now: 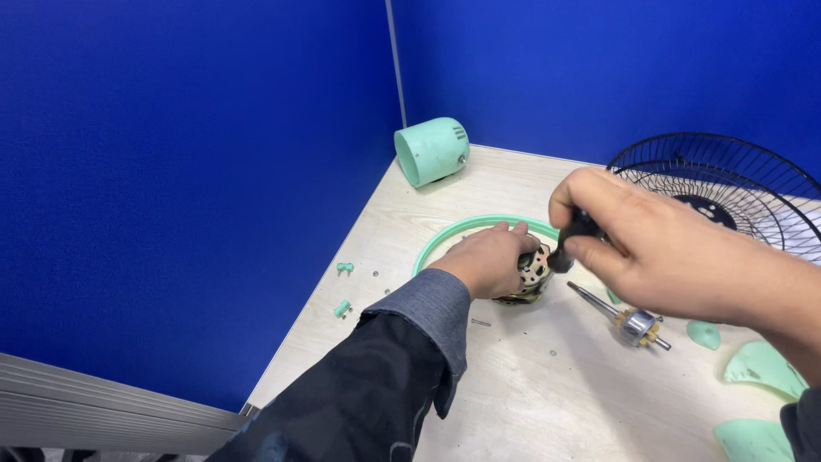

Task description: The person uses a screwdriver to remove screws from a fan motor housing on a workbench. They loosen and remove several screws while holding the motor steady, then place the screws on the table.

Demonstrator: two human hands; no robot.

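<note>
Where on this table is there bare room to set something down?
Bare tabletop lies near the front edge, between the left sleeve and the rotor shaft. Another patch sits between the green housing and the black grille. Around the motor and green ring it is crowded.

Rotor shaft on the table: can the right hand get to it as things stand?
Probably yes. The rotor shaft lies uncovered just below the right hand, but that hand already grips a black-handled tool and must free itself first.

— What carries everything?
— A pale wooden table (530,402). At its twelve o'clock lies a mint housing (430,151), at two a black wire grille (727,184).
— And centre?
— A mint ring (445,235); at three a metal shaft (620,316), at nine two mint clips (343,308).
</note>
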